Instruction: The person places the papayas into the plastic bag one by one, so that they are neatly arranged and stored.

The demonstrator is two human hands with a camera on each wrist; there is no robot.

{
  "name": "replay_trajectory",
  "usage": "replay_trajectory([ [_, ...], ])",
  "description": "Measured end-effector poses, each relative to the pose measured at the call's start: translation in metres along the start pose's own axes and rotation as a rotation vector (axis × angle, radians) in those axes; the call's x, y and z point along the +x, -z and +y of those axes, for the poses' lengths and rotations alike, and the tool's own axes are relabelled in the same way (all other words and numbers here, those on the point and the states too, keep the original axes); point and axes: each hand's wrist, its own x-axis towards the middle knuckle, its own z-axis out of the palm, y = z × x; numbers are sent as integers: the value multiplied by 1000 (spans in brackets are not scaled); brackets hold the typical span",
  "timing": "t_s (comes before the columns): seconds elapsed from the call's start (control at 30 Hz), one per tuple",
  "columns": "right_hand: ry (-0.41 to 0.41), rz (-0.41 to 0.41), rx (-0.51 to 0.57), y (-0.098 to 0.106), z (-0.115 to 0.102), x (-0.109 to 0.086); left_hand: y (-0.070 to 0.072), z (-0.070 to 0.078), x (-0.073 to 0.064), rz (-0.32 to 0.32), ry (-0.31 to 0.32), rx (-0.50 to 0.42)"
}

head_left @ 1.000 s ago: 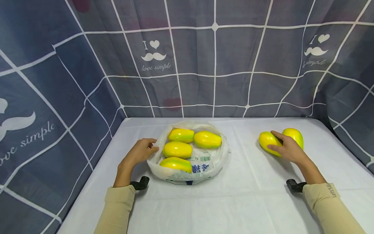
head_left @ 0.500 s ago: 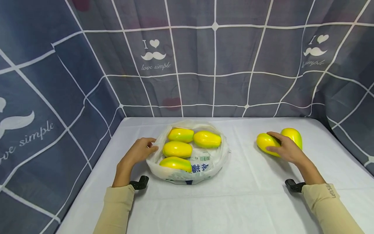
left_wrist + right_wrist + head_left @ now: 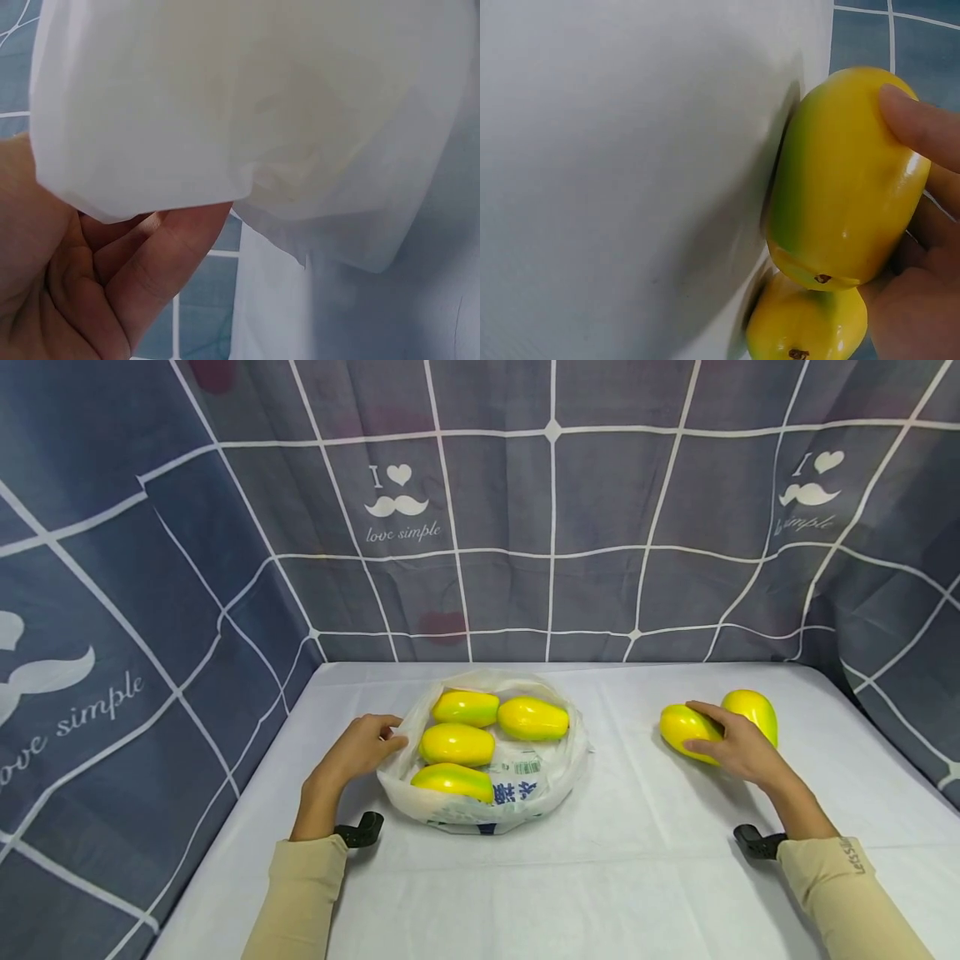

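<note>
A thin white plastic bag [image 3: 551, 781] stands with its mouth spread wide, several yellow-green papayas [image 3: 456, 744] lying inside. My left hand [image 3: 362, 745] holds the bag's left rim; in the left wrist view the bag film hides the fingertips of that hand [image 3: 142, 277]. Over on the right, my right hand [image 3: 746, 745] grips a papaya [image 3: 684, 731], thumb on the near side and fingers over the far side. The right wrist view shows this papaya [image 3: 847, 180] close to the white cloth. Just behind the hand lies another papaya [image 3: 753, 710].
White cloth [image 3: 600, 885] covers the table. Dark grey checked curtains [image 3: 495, 510] hang behind the table and along both sides. A black wrist camera [image 3: 362, 831] sits on the left wrist, and a second black camera [image 3: 759, 842] on the right.
My right hand and its papaya have shifted very slightly left over the past second. The left hand, the bag and the papayas inside stay as they were.
</note>
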Motion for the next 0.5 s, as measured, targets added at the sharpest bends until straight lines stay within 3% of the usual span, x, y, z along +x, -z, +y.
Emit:
replay_trajectory([
  [0.13, -34, -5, -9, -1, -1, -1, 1, 0, 0, 1, -8, 5],
  [0.5, -31, -1, -21, -1, 0, -2, -2, -1, 0, 14, -24, -37],
])
